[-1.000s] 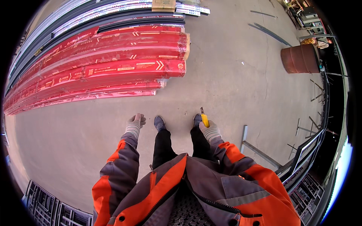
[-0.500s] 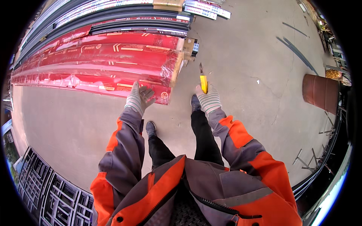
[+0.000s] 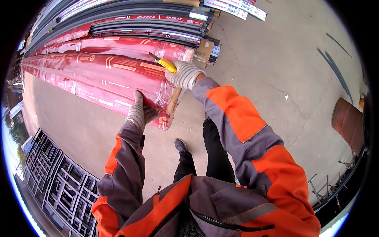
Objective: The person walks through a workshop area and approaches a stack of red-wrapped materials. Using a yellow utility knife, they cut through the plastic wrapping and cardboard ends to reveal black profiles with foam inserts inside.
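Note:
My right hand, in a white striped glove, grips a yellow utility knife. Its bare blade points up and left over a long red wrapped package, near the right end. Lower and to the left, my gloved left hand holds the near edge of that package. One digit lies up against the red wrap while the other fingers bend at the side, partly in shadow. Clear, crinkled film covers the package end, where a brown cardboard edge shows.
Dark long profiles lie behind the red packages, with white-labelled ends jutting right. Metal lattice frames lie at lower left. At right are a rusty brown drum and loose dark strips on the concrete floor.
My right hand has moved up and left, bringing the knife from over the floor to above the red package. My left hand has come onto the package's near edge.

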The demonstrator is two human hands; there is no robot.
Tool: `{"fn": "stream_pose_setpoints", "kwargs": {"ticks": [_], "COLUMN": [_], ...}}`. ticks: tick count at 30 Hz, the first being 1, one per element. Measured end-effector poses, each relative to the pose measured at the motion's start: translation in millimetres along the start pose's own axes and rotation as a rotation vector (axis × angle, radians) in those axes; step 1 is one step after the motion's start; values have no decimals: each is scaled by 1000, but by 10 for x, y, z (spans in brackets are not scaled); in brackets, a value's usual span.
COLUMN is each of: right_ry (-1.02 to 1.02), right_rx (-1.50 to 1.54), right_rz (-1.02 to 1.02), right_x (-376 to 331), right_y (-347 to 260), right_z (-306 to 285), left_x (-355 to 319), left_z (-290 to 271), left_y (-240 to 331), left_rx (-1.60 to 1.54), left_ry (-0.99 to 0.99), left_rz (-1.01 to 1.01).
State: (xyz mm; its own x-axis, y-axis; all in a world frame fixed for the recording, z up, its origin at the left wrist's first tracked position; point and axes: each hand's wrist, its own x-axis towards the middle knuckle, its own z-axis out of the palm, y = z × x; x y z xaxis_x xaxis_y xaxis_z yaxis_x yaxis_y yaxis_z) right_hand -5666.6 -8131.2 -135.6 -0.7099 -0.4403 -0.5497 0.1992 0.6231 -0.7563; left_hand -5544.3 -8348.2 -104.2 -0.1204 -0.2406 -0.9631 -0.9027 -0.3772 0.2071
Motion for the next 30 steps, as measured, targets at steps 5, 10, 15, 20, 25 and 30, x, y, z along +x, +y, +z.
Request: {"fn": "stream_pose_setpoints", "kwargs": {"ticks": [5, 10, 15, 20, 25, 30], "right_ry": [-117, -63, 29, -62, -54, -135], "right_rx": [158, 26, -220, -376, -460, -368], "right_rz": [-31, -41, -46, -131, -232, -48], "right_x": [94, 35, -114, -130, 36, 122], "right_y": [151, -30, 0, -290, -290, -537], "right_z": [-96, -26, -166, 48, 19, -3], "left_x": [-15, 27, 51, 73, 50, 96], "left_z": [2, -98, 238, -112, -42, -63], "left_y": [36, -7, 70, -56, 37, 32], "left_rx": [-47, -98, -62, -87, -32, 10], "left_ry": [-25, 48, 33, 77, 53, -18], "left_rz": [18, 53, 72, 86, 101, 44]}}
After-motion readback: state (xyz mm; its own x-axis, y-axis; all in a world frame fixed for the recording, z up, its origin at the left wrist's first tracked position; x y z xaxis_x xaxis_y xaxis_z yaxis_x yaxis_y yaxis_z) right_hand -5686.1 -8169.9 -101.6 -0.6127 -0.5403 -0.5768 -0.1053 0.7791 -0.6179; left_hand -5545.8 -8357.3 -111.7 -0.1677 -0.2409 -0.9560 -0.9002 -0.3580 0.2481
